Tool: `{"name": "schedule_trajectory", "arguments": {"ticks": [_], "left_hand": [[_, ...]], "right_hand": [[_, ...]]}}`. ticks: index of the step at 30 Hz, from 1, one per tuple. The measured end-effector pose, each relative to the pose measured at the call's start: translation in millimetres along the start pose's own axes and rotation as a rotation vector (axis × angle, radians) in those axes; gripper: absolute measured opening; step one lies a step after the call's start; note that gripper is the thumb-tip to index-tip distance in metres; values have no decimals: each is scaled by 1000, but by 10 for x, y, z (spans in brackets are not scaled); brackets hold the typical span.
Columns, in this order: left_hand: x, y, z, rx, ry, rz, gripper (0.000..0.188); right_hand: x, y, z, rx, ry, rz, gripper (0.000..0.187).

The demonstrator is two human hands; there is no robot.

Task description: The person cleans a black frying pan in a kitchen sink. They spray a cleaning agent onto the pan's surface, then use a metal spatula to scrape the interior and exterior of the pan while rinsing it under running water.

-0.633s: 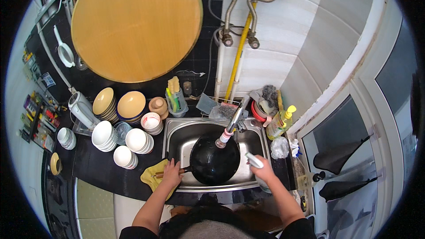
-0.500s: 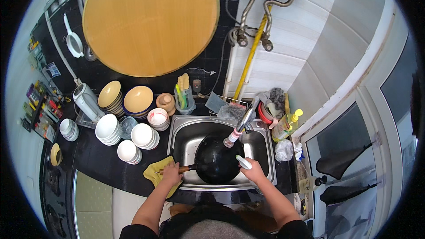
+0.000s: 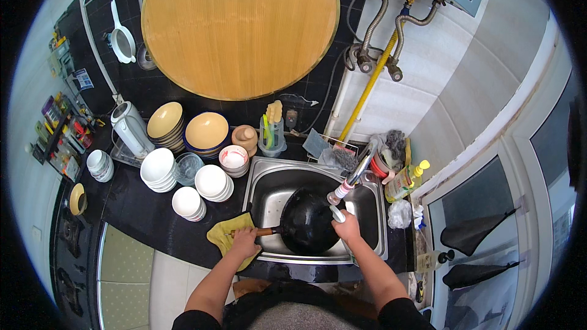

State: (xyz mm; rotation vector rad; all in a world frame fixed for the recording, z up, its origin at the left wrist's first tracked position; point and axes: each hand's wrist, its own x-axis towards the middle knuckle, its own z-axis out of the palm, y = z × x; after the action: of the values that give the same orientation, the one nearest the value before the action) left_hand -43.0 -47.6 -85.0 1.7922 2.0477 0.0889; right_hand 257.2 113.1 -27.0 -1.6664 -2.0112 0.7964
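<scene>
A black wok (image 3: 306,223) rests in the stainless steel sink (image 3: 251,192), tilted a little toward me. My left hand (image 3: 246,242) is closed around its wooden handle (image 3: 265,231), above a yellow cloth (image 3: 219,237) draped at the counter's edge. Over the wok's right side, my right hand (image 3: 347,227) is closed on a white-handled tool (image 3: 337,213). The tool's working end cannot be made out. Just above that hand, the faucet (image 3: 334,197) points down with its pale nozzle; I cannot tell whether water runs.
Stacked white bowls (image 3: 158,168) and yellow bowls (image 3: 206,131) stand left of the sink, beside a utensil holder (image 3: 272,137). At the right are a yellow dish soap bottle (image 3: 406,182) and a crumpled plastic bag (image 3: 399,214). A large round wooden board (image 3: 241,27) leans behind.
The whole view has shifted, so everything appears farther right. My right hand has moved slightly up and left relative to the sink, over the wok's edge. My left hand keeps its hold.
</scene>
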Motion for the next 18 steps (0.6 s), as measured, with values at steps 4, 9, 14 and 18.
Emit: {"name": "schedule_trajectory", "arguments": {"ticks": [4, 9, 14, 18], "left_hand": [[22, -29, 46, 19, -14, -2, 66], [44, -83, 163, 28, 44, 15, 63], [113, -150, 229, 65, 85, -18, 39], [239, -309, 385, 246, 108, -23, 22]], "right_hand": [[77, 89, 89, -50, 45, 3, 25], [136, 35, 96, -49, 45, 46, 26], [119, -30, 64, -97, -7, 90, 27], [116, -19, 59, -20, -6, 116, 26]]}}
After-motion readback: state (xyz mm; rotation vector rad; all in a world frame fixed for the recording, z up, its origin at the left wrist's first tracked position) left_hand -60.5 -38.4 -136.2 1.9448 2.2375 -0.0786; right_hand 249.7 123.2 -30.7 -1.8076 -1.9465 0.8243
